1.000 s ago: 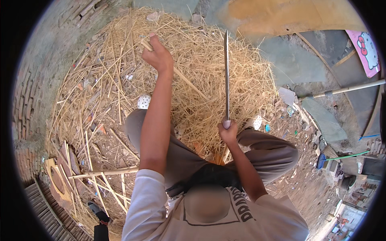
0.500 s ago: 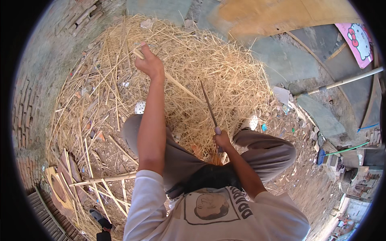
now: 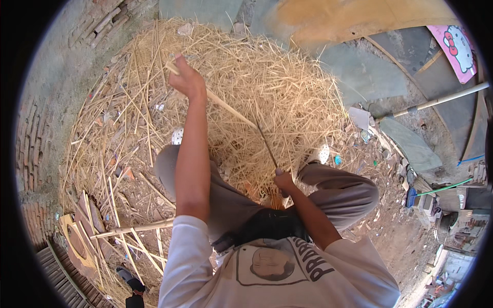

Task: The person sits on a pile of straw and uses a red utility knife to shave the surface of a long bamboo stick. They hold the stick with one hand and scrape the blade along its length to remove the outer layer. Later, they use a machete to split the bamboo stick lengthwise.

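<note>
My left hand [image 3: 188,82] is closed round one end of a pale bamboo strip [image 3: 226,106], held out over the shavings beyond my knees. The strip slants down to the right. In my right hand [image 3: 284,183], between my knees, is the handle of a long knife [image 3: 267,146] with a thin dark blade pointing up and away. Near its tip the blade meets the far end of the strip. Beneath both lies a broad heap of straw-coloured shavings [image 3: 292,87].
Longer bamboo strips [image 3: 133,231] and a wooden board with a round hole [image 3: 72,236] lie at my lower left, beside a brick wall [image 3: 31,143]. Right of the heap are grey slabs [image 3: 364,72], a pole [image 3: 447,101] and a pink panel [image 3: 457,56].
The knife blade has swung left, so its tip now touches the strip's lower end. My left hand has shifted slightly left with the strip.
</note>
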The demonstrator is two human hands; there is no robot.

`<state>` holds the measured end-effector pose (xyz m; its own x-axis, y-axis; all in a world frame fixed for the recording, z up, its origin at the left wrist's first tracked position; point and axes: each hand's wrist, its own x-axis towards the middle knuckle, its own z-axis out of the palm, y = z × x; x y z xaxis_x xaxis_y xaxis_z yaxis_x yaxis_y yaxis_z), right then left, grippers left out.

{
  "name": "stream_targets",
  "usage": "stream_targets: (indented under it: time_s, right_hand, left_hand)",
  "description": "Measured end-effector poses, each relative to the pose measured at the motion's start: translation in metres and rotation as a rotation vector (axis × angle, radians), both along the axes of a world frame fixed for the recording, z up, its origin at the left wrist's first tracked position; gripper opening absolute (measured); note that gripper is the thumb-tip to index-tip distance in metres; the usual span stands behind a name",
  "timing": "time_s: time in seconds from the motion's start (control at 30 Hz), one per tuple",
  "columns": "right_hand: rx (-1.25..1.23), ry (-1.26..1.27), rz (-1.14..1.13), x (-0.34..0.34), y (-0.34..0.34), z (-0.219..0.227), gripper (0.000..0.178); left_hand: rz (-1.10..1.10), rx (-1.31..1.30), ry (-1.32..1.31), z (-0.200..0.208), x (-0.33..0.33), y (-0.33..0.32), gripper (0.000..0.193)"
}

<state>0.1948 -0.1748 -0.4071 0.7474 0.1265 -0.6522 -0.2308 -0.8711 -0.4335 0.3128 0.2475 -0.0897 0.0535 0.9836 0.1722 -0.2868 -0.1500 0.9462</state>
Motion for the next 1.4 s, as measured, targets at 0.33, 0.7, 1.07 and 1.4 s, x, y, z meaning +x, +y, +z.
stream_targets:
  time_s: [0.33, 0.7, 1.07, 1.4]
  right_hand:
    - [0.595, 0.200, -0.382, 0.026, 0.055, 0.119, 0.010]
    - [0.579, 0.094, -0.393, 0.024, 0.056, 0.130, 0.011]
    - [0.649, -0.359, -0.154, 0.017, 0.070, 0.145, 0.010]
    - [0.679, -0.296, -0.156, 0.013, 0.081, 0.180, 0.010]
  left_hand:
    - [-0.149, -0.053, -0.101, -0.001, -0.007, -0.005, 0.047]
    - [-0.636, -0.237, -0.423, 0.001, -0.015, 0.011, 0.048]
    - [-0.431, -0.339, -0.270, 0.012, -0.026, 0.006, 0.048]
    - [-0.412, -0.308, -0.234, 0.001, -0.026, 0.010, 0.050]
